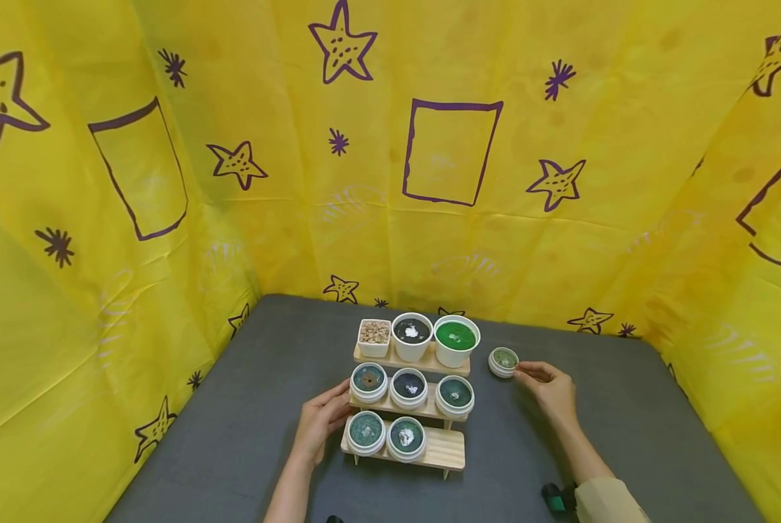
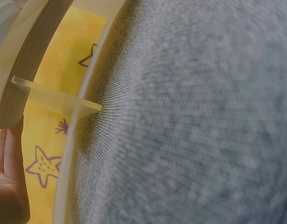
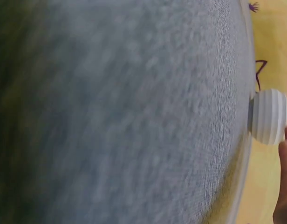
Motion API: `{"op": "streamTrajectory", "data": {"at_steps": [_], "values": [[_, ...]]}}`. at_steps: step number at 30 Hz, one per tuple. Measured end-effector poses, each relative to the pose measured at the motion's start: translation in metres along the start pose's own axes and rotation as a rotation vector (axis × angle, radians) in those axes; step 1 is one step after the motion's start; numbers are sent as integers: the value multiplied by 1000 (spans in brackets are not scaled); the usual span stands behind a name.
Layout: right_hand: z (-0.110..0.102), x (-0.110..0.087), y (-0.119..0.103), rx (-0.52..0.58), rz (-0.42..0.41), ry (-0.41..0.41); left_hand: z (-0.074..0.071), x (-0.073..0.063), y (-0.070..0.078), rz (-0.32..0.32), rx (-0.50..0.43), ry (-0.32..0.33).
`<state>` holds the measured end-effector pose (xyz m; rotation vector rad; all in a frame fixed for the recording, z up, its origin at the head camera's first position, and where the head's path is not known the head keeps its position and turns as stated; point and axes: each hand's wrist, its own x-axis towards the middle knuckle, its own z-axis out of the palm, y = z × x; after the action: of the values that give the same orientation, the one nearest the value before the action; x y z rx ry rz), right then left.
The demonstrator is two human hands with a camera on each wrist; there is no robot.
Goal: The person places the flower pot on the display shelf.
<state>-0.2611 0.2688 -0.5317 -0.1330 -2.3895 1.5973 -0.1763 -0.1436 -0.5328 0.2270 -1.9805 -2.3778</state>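
A three-tier wooden stand [image 1: 445,449] holds several white pots on the dark table. My left hand [image 1: 321,421] rests against the stand's left side; in the left wrist view, its fairly straight fingers [image 2: 12,156] touch the end of a wooden shelf [image 2: 17,60]. To the right of the stand is a small ribbed white pot [image 1: 503,362] with a greenish top, seen side-on as a ribbed pot [image 3: 269,116] in the right wrist view. My right hand [image 1: 552,392] pinches its right rim between thumb and fingertips. The far side of that grip is hidden.
On the top tier stand a square pot of tan bits [image 1: 373,338], a dark-filled pot [image 1: 412,336] and a green-filled pot [image 1: 457,339]. Ribbed round pots [image 1: 368,383] fill the lower tiers. A yellow patterned curtain [image 1: 377,240] encloses the grey table [image 1: 253,378].
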Motion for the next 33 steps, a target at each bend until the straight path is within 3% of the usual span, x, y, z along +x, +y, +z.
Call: {"op": "streamTrajectory", "data": {"at_steps": [5, 20, 33], "values": [[5, 7, 2, -30, 20, 53, -1, 1, -2, 15, 15, 0], [9, 25, 9, -31, 110, -171, -2, 1, -2, 10, 13, -6], [14, 30, 14, -132, 97, -186, -1, 1, -3, 7, 17, 1]]}}
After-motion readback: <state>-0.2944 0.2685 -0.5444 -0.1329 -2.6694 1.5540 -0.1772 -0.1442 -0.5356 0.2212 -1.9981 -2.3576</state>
